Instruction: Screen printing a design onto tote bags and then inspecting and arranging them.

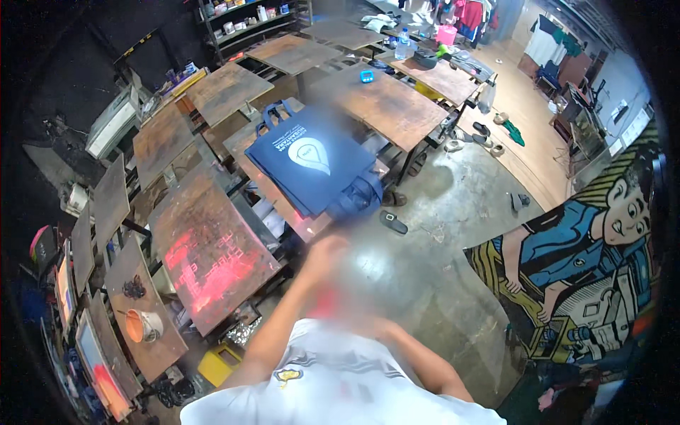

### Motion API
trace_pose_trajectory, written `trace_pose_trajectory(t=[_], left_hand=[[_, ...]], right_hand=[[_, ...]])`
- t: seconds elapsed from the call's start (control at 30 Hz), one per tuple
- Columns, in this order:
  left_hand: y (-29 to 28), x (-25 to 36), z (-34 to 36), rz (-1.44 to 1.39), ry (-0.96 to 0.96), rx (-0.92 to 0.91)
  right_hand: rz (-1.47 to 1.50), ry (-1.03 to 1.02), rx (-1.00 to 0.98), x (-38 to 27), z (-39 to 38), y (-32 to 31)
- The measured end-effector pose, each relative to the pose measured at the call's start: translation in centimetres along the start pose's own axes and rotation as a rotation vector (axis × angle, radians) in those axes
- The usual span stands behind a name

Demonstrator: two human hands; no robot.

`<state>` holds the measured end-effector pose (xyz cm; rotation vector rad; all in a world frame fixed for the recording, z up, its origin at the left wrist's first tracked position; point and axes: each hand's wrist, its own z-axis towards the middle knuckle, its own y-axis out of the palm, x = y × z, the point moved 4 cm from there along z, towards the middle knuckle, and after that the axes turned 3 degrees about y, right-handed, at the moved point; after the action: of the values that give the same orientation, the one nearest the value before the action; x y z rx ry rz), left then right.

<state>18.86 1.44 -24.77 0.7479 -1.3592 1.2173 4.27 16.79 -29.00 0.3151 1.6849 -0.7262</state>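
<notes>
Lower left of frame: paint bucket [143,326], orange inside, on a brown board. Right of that: pink-smeared table [212,248]. Then upper centre: dark-blue tote bag stack [290,173], lying flat on worktable [273,198], white print up. Handle loops [277,108] poke out at the upper-left edge; dark bunched fabric [360,196] at the lower-right side. Body near square, fisheye bends it; with the loops and the bunch counted, reads longest upper left to lower right.

Left hand [330,249]: near frame centre, just below the stack's bottom corner. Key relation: stack straight up and slightly left from there. Can't confirm contact. Grip: blurred, no reading wide or narrow, or whether holding anything.

Right forearm [428,361]: lower centre-right, runs up-left into blur. Right hand lost in there, grip unreadable. Left clearly nearer to the stack. Further right, beyond the worktable: dark slipper [393,222] on concrete floor [453,283].
</notes>
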Motion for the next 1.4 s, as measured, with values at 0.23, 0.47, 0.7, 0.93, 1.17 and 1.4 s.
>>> trace_pose_trajectory(t=[0.23,0.47,0.7,0.93,1.17,1.4], left_hand=[[-2.8,-4.7,11.9,0.402,0.095,0.044],[-5.2,-8.0,16.6,0.905,-0.205,0.028],[-7.0,-5.4,18.6,0.829,-0.344,-0.176],[-3.3,-1.1,21.7,0.466,-0.06,-0.255],[7.8,-0.8,22.9,-0.047,0.063,-0.56],[8.4,-1.0,24.0,-0.017,0.11,-0.496]], right_hand=[[-0.04,0.255,0.536,0.0,3.1,-17.3],[-0.226,0.073,0.831,0.1,13.9,-29.6],[-0.512,0.067,0.832,4.1,23.3,-38.1],[-0.835,0.214,0.521,10.9,29.1,-42.7],[-0.663,0.219,0.297,11.9,29.9,-45.3],[-0.638,0.215,0.225,12.7,30.6,-46.2]])
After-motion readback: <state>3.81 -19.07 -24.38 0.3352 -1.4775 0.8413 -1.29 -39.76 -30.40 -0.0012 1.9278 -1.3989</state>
